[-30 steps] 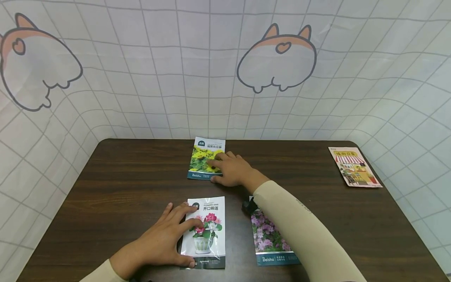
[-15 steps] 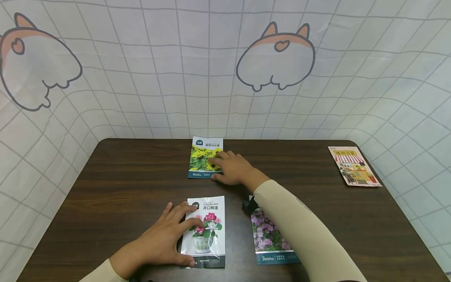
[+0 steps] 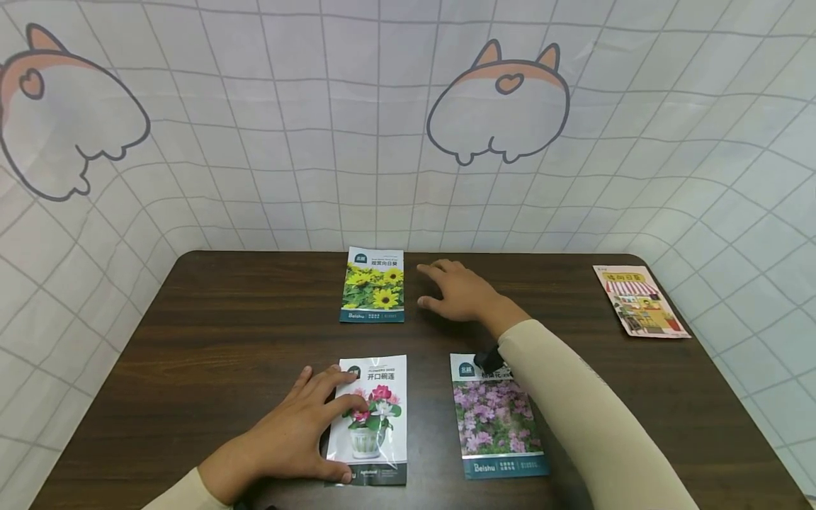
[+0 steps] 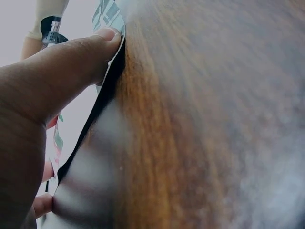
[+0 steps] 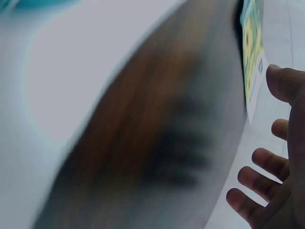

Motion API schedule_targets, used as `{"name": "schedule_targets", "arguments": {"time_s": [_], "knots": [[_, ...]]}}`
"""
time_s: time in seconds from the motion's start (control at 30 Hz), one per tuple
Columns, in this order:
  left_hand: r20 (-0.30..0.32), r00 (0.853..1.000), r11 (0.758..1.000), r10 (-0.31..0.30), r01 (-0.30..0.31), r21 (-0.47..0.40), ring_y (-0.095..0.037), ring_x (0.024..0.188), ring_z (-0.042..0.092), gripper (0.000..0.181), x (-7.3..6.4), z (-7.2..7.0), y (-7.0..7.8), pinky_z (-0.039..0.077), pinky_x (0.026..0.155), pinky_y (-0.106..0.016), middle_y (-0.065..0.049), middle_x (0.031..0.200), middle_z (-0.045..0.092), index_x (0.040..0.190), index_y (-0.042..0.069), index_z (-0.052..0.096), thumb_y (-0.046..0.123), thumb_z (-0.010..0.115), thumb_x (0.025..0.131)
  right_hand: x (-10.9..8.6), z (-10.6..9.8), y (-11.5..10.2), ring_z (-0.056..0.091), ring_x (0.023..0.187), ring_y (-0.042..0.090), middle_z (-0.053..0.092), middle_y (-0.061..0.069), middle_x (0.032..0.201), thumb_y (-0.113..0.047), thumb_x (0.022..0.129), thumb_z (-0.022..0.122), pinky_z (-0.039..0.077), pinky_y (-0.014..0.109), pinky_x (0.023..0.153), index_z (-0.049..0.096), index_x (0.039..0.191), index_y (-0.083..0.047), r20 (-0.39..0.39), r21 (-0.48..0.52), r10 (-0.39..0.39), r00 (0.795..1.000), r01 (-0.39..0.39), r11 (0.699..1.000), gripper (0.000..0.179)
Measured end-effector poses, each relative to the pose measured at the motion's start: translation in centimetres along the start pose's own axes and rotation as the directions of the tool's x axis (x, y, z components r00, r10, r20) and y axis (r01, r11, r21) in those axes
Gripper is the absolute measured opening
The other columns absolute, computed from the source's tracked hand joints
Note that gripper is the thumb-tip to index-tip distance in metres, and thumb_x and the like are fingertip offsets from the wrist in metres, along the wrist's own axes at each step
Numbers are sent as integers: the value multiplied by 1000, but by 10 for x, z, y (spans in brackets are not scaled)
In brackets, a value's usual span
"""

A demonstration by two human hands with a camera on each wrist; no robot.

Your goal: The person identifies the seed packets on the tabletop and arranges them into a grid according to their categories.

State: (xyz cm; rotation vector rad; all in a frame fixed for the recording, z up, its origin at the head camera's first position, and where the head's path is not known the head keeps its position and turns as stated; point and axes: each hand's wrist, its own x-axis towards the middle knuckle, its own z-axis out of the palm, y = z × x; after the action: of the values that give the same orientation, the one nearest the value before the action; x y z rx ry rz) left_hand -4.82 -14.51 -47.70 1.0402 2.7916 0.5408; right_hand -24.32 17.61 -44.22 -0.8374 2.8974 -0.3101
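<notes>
My left hand (image 3: 296, 421) rests on a white seed packet (image 3: 392, 439) printed with pink and white flowers in a pot. Its fingers are spread over the packet's left side, and the thumb (image 4: 90, 47) presses near the lower edge in the left wrist view. Farther back, my right hand (image 3: 462, 290) is held above the table with relaxed fingers and nothing in them. Just left of it lies a seed packet with yellow sunflowers (image 3: 372, 287), apart from the fingers. The right wrist view shows this sunflower packet (image 5: 252, 47) beyond the thumb.
Under my right forearm lies a seed packet with purple flowers (image 3: 494, 418), partly covered by the wrist camera. A pink packet with a striped awning (image 3: 640, 301) lies at the right edge of the dark wooden table (image 3: 242, 326). White gridded curtain (image 3: 306, 156) surrounds the table's back and sides.
My right hand has let go of the sunflower packet and moved right, after that packet shifted slightly left. More of the purple-flower packet shows. The left hand has stayed in place.
</notes>
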Motion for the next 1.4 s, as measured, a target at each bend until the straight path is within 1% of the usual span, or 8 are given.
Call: {"name": "schedule_targets", "arguments": {"time_s": [0.17,0.3,0.47,0.63,0.73,0.9,1.17,1.4], "knots": [[-14,1000,1000,7,-7,14,-33,151,23,86,0,0,0,9,118,-68,-4,157,35,139,39,54,85,70,68,-13,-10,32,33,146,38,36,16,159,-54,101,55,32,59,115,33,161,-18,-37,-26,47,998,-48,999,73],[-7,1000,1000,4,-4,11,-33,151,22,86,1,0,0,9,118,-67,-3,158,34,140,39,54,85,70,68,-28,-20,60,31,146,42,34,19,160,-53,102,55,30,61,115,33,161,-15,-60,-29,68,996,-70,997,74],[-3,1000,1000,1,-1,2,-32,151,23,87,1,0,1,9,117,-68,-3,158,34,140,40,54,86,69,68,-52,-34,92,31,144,47,35,23,158,-49,102,58,30,66,112,36,159,-11,-105,-19,104,989,-107,994,72],[2,1000,1000,-5,5,-10,-33,151,22,86,1,-1,1,9,117,-69,-3,158,34,140,40,54,85,71,68,-79,-47,124,27,144,51,32,27,158,-49,103,55,27,71,110,34,158,-7,-119,-2,169,978,-171,985,73],[4,1000,1000,-6,6,-13,-33,151,22,86,1,-2,1,9,117,-68,-3,158,34,140,40,54,84,71,68,-95,-50,141,26,143,54,32,30,156,-50,103,54,25,73,110,35,157,-4,-122,1,207,971,-208,978,74],[12,1000,1000,-14,14,-10,-32,151,22,86,2,-3,1,8,118,-68,-3,158,34,140,40,54,84,71,68,-119,-44,168,27,139,59,32,35,153,-52,102,54,26,75,107,37,155,0,-122,-15,258,959,-261,965,76],[32,999,1000,-27,28,-11,-32,151,22,86,1,-4,3,8,118,-68,-3,158,33,141,40,53,84,71,69,-154,-40,198,26,137,62,31,38,152,-50,103,53,23,77,107,35,154,5,-116,2,308,944,-310,951,77],[35,999,999,-36,37,-24,-35,153,19,85,0,-5,4,7,119,-67,-2,159,33,139,41,54,85,71,68,-183,-43,214,23,136,64,29,43,149,-48,104,53,22,78,104,34,152,9,-117,69,345,931,-339,938,76]]}}
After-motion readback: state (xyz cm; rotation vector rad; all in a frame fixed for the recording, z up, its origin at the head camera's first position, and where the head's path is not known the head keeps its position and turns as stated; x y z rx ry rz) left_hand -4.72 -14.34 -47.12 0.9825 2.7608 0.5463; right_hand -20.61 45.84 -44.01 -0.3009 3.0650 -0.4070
